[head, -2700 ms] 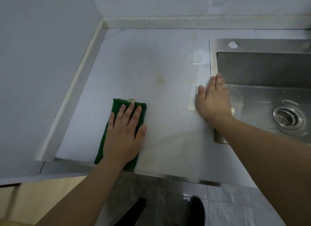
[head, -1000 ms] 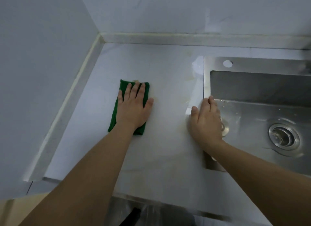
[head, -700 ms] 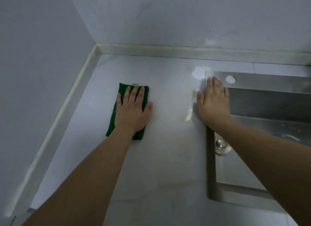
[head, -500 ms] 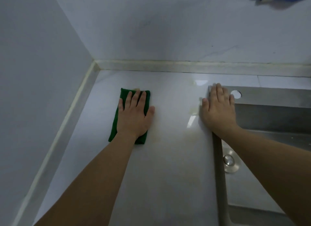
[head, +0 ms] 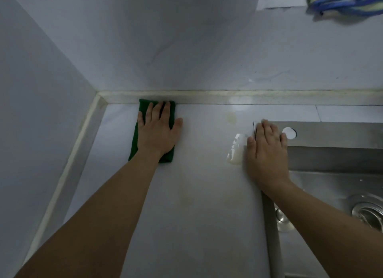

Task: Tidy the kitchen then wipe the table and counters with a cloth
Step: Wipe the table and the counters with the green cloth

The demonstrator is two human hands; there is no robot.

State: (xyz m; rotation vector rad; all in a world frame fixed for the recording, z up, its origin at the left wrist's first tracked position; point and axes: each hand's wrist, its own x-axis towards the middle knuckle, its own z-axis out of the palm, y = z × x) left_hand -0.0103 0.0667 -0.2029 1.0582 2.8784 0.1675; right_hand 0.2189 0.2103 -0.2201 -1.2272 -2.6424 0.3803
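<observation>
The pale counter [head: 186,205] runs under both my arms, the steel sink [head: 331,159] beneath my right hand [head: 266,153], which lies flat with fingers together on its corner. My left hand [head: 158,130] presses flat, fingers spread, on the folded green cloth [head: 143,108] (its far edge touches the back ledge). A wet glare patch [head: 236,151] sits just left of my right thumb.

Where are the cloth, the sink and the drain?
cloth [head: 134,145]: head view, bare left edge beside the hand.
sink [head: 331,132]: head view, back rim.
drain [head: 367,212]: head view, metal strainer.
</observation>
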